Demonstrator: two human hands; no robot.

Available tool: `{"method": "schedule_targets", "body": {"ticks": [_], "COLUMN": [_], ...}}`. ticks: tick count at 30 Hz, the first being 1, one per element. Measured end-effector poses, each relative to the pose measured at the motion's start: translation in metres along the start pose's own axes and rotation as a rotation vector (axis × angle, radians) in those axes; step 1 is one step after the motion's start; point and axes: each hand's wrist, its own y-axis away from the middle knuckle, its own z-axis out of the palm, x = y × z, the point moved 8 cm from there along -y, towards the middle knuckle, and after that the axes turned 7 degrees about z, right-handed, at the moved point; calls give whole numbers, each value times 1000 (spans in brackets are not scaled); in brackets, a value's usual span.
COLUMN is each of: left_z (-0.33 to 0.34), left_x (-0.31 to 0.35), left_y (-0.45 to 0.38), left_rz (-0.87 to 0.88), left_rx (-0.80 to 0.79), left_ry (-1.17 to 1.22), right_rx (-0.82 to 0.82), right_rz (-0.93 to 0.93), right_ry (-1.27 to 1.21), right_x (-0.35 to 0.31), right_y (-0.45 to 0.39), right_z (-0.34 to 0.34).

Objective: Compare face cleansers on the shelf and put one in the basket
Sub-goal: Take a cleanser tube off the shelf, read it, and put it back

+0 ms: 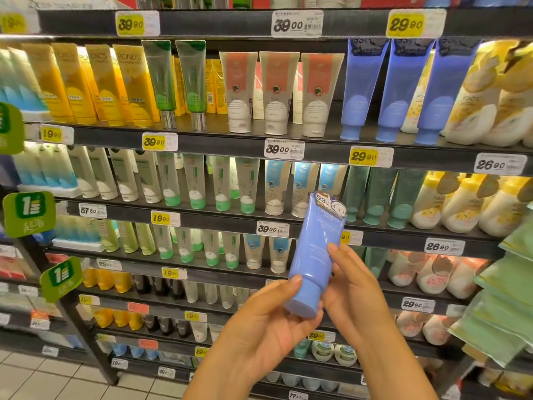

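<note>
- The right hand (353,287) wraps the lower body of the blue tube (315,249) from its right side and behind; one fingertip lies flat on the front face near mid-height.
- The left hand (268,321) cups the tube's cap (302,298) from below and the left, thumb resting against the tube just above the cap, the other fingers curled under it.
- Both hands hold the tube; neither is free.
- The tube's long axis runs from the cap at lower left up to the crimped end at upper right, leaning a little to the right, front face toward the camera.
- It hangs in the air in front of the shelf (202,140), well clear of it, at about the level of the third and fourth rows.
- The tube looks like soft matte plastic, flattened at the top and round at the wide cap; a printed label with "93" sits at the crimp.
- Matching blue tubes (398,88) stand cap-down on the upper shelf, up and right of the hands.
- Other tubes fill the rows: yellow, green, coral-and-white, teal, all glossy or satin plastic.
- Price tags (154,141) line the dark shelf edges.
- No basket is in view, so which way the tube must travel cannot be told; likely it is still being inspected.
</note>
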Motion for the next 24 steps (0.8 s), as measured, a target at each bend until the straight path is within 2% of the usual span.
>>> {"method": "schedule_targets", "body": {"ticks": [9, 20, 24], "left_z": [10, 13, 25], "left_x": [-11, -31, -41], "left_y": [4, -3, -12], "left_rz": [-62, -42, -14], "left_rx": [-70, -25, -46], "left_ry": [91, -21, -90], "right_rx": [107, 54, 15], "right_rz": [43, 90, 10], "right_ry": [98, 172, 285], "right_x": [0, -19, -40], "right_y": [10, 22, 18], "right_z": [-12, -26, -35]}}
